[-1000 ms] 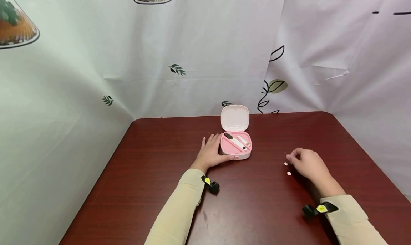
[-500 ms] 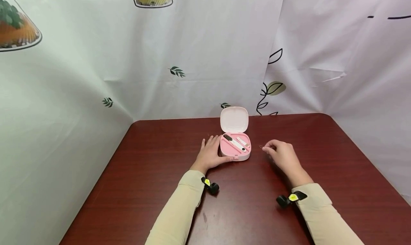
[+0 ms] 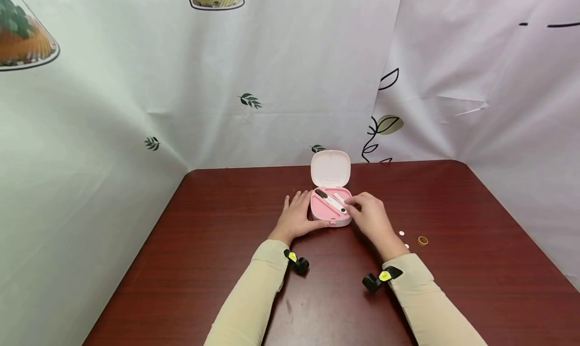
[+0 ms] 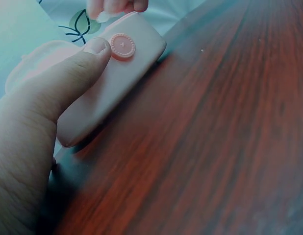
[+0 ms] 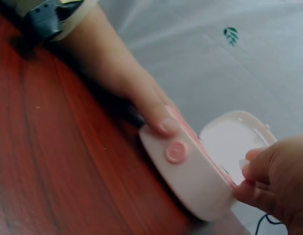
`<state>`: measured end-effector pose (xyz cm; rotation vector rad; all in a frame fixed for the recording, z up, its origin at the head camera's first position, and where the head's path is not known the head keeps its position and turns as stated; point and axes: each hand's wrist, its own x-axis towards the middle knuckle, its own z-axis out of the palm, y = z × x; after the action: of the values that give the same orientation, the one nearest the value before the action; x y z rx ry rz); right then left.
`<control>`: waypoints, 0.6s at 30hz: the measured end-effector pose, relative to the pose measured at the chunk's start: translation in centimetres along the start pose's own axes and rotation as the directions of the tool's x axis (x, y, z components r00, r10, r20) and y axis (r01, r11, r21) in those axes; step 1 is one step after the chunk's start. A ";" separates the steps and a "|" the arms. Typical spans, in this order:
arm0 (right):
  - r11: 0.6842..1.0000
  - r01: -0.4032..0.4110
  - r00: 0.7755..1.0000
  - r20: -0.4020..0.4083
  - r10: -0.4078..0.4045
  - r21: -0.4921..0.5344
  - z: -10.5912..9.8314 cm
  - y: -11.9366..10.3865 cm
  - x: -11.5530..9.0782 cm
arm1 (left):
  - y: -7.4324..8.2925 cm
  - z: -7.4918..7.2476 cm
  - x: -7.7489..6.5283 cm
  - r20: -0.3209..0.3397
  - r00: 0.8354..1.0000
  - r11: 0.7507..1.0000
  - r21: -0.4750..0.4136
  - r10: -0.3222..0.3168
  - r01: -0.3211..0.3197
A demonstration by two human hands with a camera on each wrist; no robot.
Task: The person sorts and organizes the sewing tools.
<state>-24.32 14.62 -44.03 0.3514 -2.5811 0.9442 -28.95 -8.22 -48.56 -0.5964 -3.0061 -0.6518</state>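
Note:
A small white and pink case (image 3: 333, 221) stands with its lid (image 3: 331, 168) up. In its pink tray lie a white stick with a dark end (image 3: 331, 200) and a short white piece (image 3: 338, 198). My left hand (image 3: 294, 218) rests along the case's left side, fingers straight and spread, thumb (image 4: 75, 78) against the front next to a round pink button (image 4: 123, 46). My right hand (image 3: 369, 217) is over the tray's right part, thumb and fingertips pinched together. The small thin looped thing seen in them earlier is hidden by the fingers now.
On the dark red table (image 3: 217, 265), to the right of my right wrist, lie a gold ring (image 3: 423, 240) and two small white discs, one (image 3: 402, 233) whole and one partly behind the sleeve. A white printed curtain (image 3: 272, 74) hangs behind the table.
My right hand has moved left from beside the white discs to the case, carrying a small thin looped thing. The gold ring has come into sight. My left hand has stayed put.

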 end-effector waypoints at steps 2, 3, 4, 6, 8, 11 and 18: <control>0.999 0.041 0.999 -0.010 -0.041 -0.020 0.4 -0.5 0.0 | 0.0 0.0 0.0 0.002 1.000 1.000 0.006 -0.005 0.005; 0.998 0.060 0.998 -0.011 -0.060 -0.033 0.6 -0.7 0.0 | 0.0 0.0 0.0 0.002 1.000 1.000 0.007 -0.006 0.006; 0.996 0.078 0.997 -0.010 -0.079 -0.050 0.8 -0.9 0.0 | 0.0 0.0 0.0 0.004 1.000 1.000 0.012 -0.007 0.007; 0.990 0.118 0.993 -0.004 -0.118 -0.081 1.1 -1.2 -0.1 | 0.0 0.0 0.0 0.005 1.000 1.000 0.014 -0.007 0.007; 0.982 0.156 0.988 0.007 -0.156 -0.108 1.5 -1.5 -0.1 | 0.0 0.1 0.0 0.000 1.000 1.000 0.011 -0.002 0.002; 0.967 0.209 0.978 0.025 -0.207 -0.147 1.9 -1.8 -0.1 | 0.0 0.0 0.0 -0.001 1.000 1.000 0.009 0.000 0.000; 0.941 0.262 0.965 0.057 -0.256 -0.214 2.5 -2.1 0.0 | 0.0 0.0 0.1 0.001 1.000 1.000 0.017 0.001 -0.001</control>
<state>-24.20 11.37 -44.59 0.6268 -2.5498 0.5584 -28.99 -8.18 -48.55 -0.5980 -3.0091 -0.6251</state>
